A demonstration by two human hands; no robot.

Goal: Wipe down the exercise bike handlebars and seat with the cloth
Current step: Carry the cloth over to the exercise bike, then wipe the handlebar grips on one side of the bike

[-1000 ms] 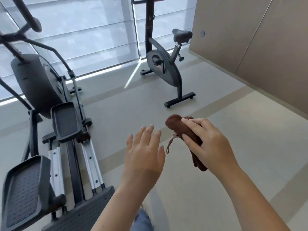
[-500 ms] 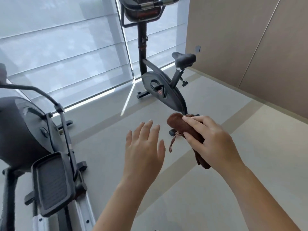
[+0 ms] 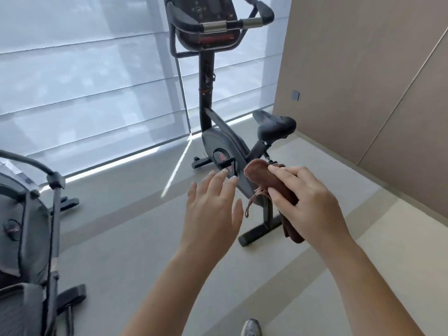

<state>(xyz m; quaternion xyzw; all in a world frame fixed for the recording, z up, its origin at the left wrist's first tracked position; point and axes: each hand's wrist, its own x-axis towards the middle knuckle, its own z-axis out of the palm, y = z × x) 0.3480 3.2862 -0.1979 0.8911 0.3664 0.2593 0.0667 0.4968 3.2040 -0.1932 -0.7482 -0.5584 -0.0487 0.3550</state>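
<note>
A black exercise bike [image 3: 225, 146] stands ahead by the window. Its handlebars [image 3: 218, 25] with a silver grip section reach across the top of the view, and its black seat [image 3: 276, 126] sits to the right, lower down. My right hand [image 3: 308, 202] grips a rolled brown cloth [image 3: 260, 177], held in the air in front of the bike's frame, below the seat. My left hand [image 3: 213, 209] hovers just left of the cloth with fingers spread and holds nothing. Neither hand touches the bike.
A black elliptical trainer [image 3: 29, 226] fills the left edge. Sheer blinds [image 3: 84, 81] cover the window behind. A beige panelled wall [image 3: 363, 81] runs along the right. Grey floor [image 3: 121, 226] lies between the machines; a shoe [image 3: 251, 327] shows at the bottom.
The view has closed in on the exercise bike and tilted up, bringing the handlebars and console into view. The elliptical has slid off to the left. Both hands keep their pose.
</note>
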